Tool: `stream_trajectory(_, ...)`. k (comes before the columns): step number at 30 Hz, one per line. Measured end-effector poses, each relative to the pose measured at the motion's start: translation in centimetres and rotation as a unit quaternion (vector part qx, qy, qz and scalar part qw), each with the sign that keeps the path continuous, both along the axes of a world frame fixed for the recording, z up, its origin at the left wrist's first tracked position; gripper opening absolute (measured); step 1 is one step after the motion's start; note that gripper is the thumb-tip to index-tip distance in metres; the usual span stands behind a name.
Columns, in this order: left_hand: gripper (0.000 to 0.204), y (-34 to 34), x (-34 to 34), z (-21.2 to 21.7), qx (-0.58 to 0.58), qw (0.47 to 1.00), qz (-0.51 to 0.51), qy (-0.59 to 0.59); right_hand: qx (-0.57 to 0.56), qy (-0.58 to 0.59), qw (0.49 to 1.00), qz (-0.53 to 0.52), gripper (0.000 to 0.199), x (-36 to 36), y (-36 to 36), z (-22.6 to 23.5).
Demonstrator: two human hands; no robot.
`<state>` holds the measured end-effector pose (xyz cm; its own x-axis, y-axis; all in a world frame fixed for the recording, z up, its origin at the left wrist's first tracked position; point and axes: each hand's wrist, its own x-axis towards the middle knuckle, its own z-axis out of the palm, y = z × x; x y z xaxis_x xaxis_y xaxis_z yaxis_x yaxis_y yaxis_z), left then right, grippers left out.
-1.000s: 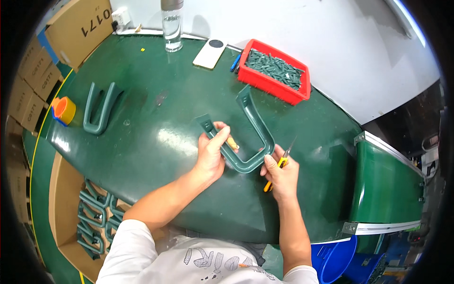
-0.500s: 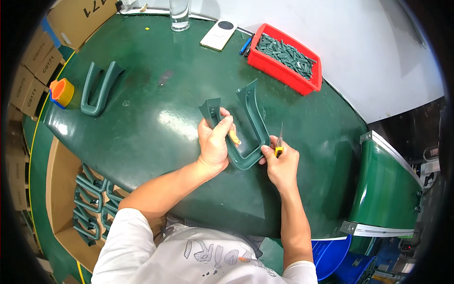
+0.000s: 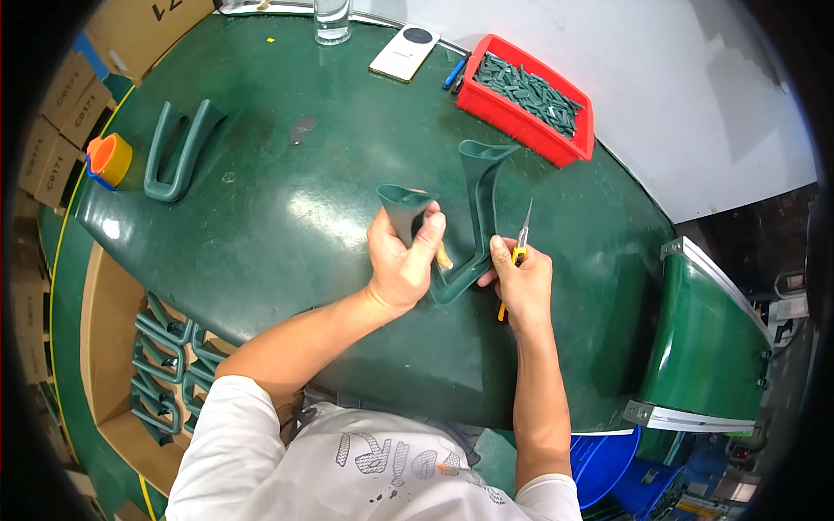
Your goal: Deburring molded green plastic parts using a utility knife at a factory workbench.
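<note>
Green handle (image 3: 481, 198): dark green, smooth, U-shaped, two legs widening into flared ends with hollow tops; flared ends face the table's back edge, bend faces the person. It's held up over the table (image 3: 304, 234), about mid-length, nearer the front edge; gap below it hard to judge

Left hand (image 3: 402, 262) closed round the left leg just below its flare, thumb up along the leg, yellowish cover on one finger. Right hand (image 3: 524, 282) partly closed, thumb and fingers at the right corner of the bend, also gripping a yellow cutter (image 3: 519, 254), thin pointed blade aimed at the back edge. So the handle sits between the hands, right leg standing clear beyond the right thumb, bend hanging between the wrists

Second green handle (image 3: 193, 143) lies near the table's left edge, beside an orange and yellow cup-like thing (image 3: 111, 158). Red bin (image 3: 512, 124) of small green pieces at the back edge, right of a phone (image 3: 402, 57)
</note>
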<state>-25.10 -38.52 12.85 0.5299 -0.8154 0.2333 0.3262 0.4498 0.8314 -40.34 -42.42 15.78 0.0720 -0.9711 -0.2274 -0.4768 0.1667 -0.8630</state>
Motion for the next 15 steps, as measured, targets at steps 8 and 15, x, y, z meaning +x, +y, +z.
stream_trajectory(8,0.016,0.7,0.8,0.2,-0.074,0.976,0.007,-0.203,0.210,-0.190,0.959,0.035,0.019,-1.3,-0.2,-0.1)
stream_trajectory(15,0.021,1.0,0.5,-0.6,-0.100,0.959,0.046,-0.259,0.210,-0.251,0.944,-0.035,0.012,0.1,1.5,-0.3)
